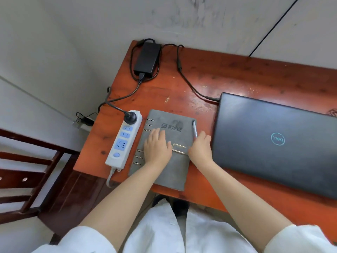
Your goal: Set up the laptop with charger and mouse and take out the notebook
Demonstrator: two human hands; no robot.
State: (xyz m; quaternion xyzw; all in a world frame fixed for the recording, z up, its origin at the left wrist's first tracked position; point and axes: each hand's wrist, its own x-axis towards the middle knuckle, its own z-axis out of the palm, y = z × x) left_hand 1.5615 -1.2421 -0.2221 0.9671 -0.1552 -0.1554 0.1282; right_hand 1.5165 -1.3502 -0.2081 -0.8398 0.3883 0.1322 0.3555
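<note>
A reddish-orange wooden worktop [228, 73] stands against a pale wall, its surface scuffed in places. The largest thing on it is a dark laptop [269, 141], lid closed, lying at the right with a teal ring logo reading "DELL", seen upside down from the person's side. A black cable [189, 84] is plugged into the laptop's far left corner and runs back to the black charger brick [147, 59] at the far left corner of the worktop.

Just left of the laptop lies the grey notebook [167, 157], closed, with 6 metal binder rings along its left edge, a rectangular metal clasp on the cover and a printed logo with small lettering that appears to read "DAIRON DATA"; the characters above it are too blurred to read. Its near edge reaches the worktop's front edge.

Beside the notebook's left edge sits a white power strip [124, 141] with blue sockets and a round blue button; 1 black plug [130, 117] fills its far socket.

The left hand [156, 147] rests flat and released on the notebook cover, fingers spread. The right hand [200, 148] is at the notebook's right edge, fingers curled downward; what its grip holds I cannot tell. A silver pen [194, 129] lies along that edge, just beyond its fingers.
</note>
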